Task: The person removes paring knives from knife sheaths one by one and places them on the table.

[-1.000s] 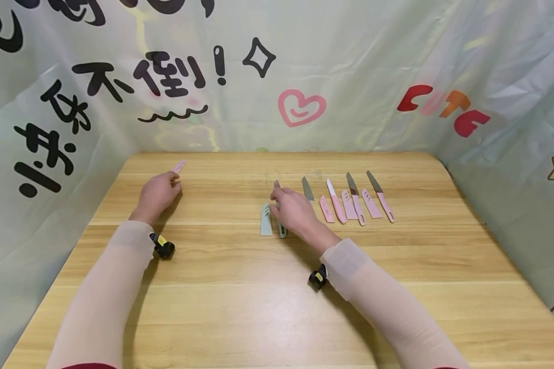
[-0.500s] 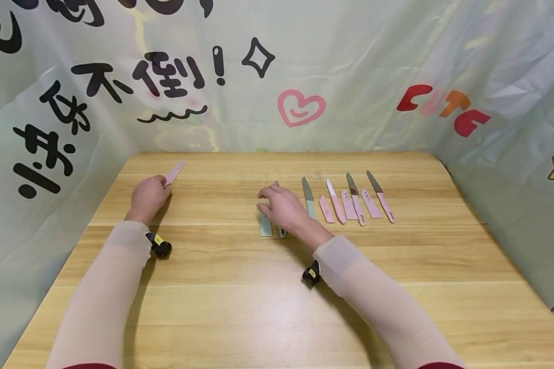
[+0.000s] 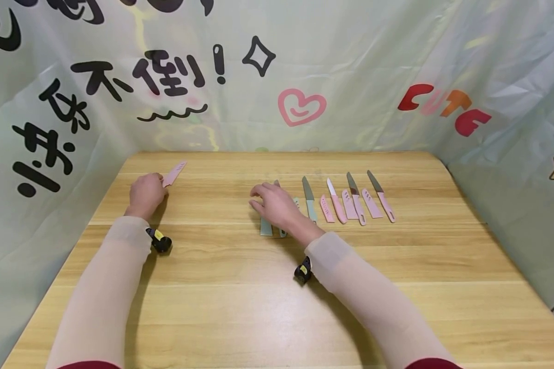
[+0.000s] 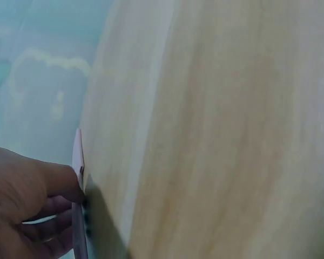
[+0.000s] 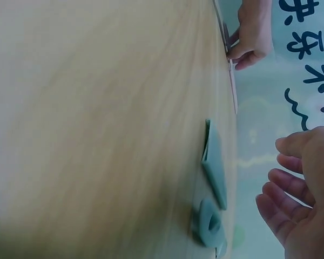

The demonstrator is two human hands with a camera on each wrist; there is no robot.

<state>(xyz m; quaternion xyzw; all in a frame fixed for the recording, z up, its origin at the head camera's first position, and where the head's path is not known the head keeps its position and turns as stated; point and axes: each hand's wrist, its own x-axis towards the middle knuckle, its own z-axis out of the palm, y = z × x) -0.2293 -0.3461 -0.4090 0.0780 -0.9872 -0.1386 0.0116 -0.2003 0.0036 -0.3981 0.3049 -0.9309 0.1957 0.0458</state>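
Observation:
At the far left of the table, my left hand [image 3: 146,196] pinches a pink knife sheath [image 3: 173,174] whose pointed end shows past the fingers. The left wrist view shows the sheath [image 4: 79,154] edge-on beside the finger and thumb. My right hand [image 3: 279,207] hovers with loosely spread fingers, holding nothing. Partly hidden below it are a green sheath [image 3: 265,229] and a green knife [image 3: 283,232]. In the right wrist view the green sheath [image 5: 215,167] and the looped handle [image 5: 209,224] lie beside the hand [image 5: 308,189], apart from it.
Right of my right hand lie a second green knife [image 3: 308,189], a partly covered green sheath [image 3: 297,202], pink sheaths [image 3: 327,209] and several pink-handled knives [image 3: 337,205] in a row. A printed cloth [image 3: 240,128] stands behind the wooden table [image 3: 231,318].
My left hand has drawn back down and left along the sheath, which shows more now. My right hand has shifted left, uncovering more of the second green knife.

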